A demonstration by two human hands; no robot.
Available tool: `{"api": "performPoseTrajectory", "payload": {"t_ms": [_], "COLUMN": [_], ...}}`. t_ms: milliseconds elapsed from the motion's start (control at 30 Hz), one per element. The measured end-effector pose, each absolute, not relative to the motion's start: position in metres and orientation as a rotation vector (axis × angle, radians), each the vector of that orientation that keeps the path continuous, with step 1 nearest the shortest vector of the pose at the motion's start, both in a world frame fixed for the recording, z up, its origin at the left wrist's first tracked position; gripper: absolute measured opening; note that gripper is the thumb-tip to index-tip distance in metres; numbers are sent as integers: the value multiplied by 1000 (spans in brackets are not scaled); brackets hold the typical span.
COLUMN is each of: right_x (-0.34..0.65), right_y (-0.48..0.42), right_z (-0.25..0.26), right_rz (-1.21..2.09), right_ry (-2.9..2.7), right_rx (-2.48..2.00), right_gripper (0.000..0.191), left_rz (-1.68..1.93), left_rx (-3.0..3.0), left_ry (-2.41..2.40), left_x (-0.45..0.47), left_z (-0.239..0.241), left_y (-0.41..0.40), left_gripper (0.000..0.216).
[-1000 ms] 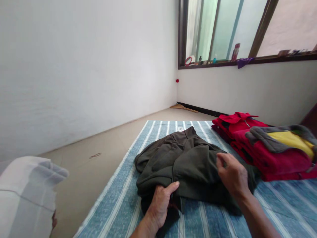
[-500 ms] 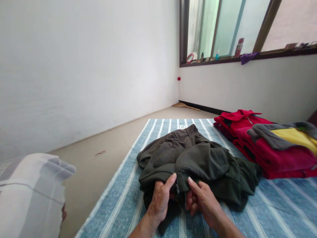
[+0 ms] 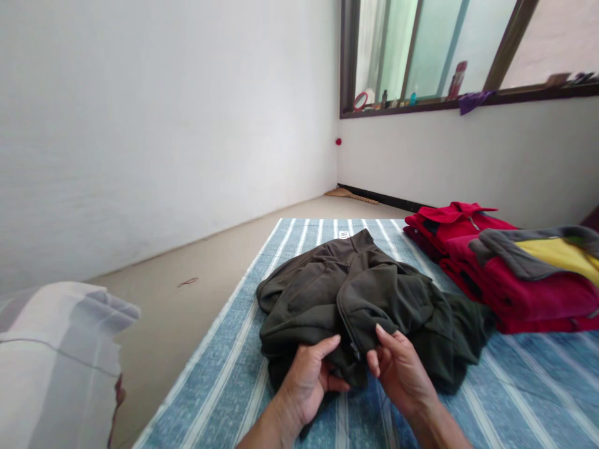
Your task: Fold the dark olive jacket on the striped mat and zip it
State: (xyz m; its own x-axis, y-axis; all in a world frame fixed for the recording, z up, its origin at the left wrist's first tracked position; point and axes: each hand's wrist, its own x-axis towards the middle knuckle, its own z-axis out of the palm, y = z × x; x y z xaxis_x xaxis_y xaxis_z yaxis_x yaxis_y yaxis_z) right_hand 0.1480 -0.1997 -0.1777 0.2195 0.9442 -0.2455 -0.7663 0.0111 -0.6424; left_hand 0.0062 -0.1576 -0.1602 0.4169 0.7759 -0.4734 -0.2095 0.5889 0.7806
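Head view: dark green jacket gripped at near hem by left hand and right hand, on striped mat.

White plastered walls meet a beige floor. A dark-framed window admits daylight. A blue striped mattress lies on the floor.

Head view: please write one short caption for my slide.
Both hands, left and right, grip the dark olive jacket hem on a striped mat.
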Motion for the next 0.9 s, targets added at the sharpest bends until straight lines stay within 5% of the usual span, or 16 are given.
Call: {"api": "performPoseTrajectory", "payload": {"t_ms": [367, 900], "right_x": [148, 152], "right_y": [-204, -207], "right_z": [-173, -175], "right_rz": [1441, 1656], "right_ry": [-212, -623], "right_rx": [-753, -852], "right_gripper": [40, 37], "left_rz": [465, 637], "left_rx": [551, 747], "left_ry": [827, 808], "left_x": [4, 3], "left_z": [-163, -147], "left_y": [-161, -164], "left_gripper": [16, 22]}}
